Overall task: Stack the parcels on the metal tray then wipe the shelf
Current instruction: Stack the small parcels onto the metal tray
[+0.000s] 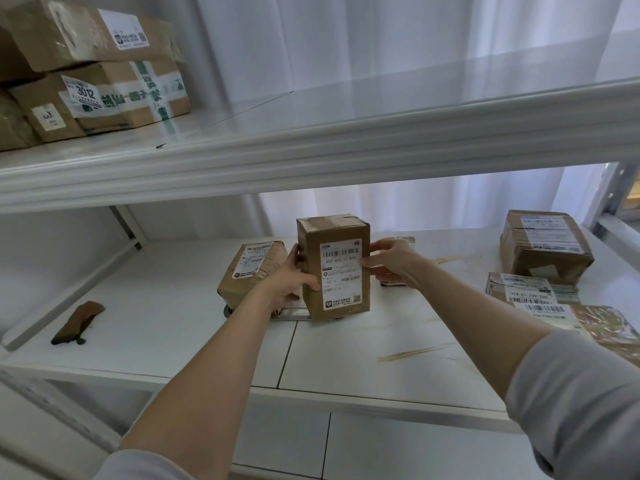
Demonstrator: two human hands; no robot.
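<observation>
A tall cardboard box (334, 268) with a white shipping label stood upright between two hands on the middle shelf (173, 323). The left hand (289, 280) gripped its left side, thumb across the front edge. The right hand (391, 263) gripped its right side, fingers curled onto the label. The hands were apart, clamped on opposite sides of the box.

Just below the left hand, a thin strip of the metal tray (291, 317) showed. The box's lower end met that strip, but it could not be told whether the box was resting there or was held just above. The step in hand looked like stacking: this box was being set on the tray. The next move would call for seating it squarely, letting go, then reaching for another parcel.

A brown wrapped parcel (252, 271) lay just behind the left hand, apparently on the tray. Most of the tray was hidden, so its contents were uncertain. A small parcel (403, 241) peeked out behind the right hand.

Well to the right of the right hand sat a taped carton (543, 244), with flat parcels (533, 289) in front of it. Far left of the left hand lay a brown cloth (78, 322), likely for the wiping to come. Above both hands, the upper shelf (311, 133) held more cartons (86, 64).
</observation>
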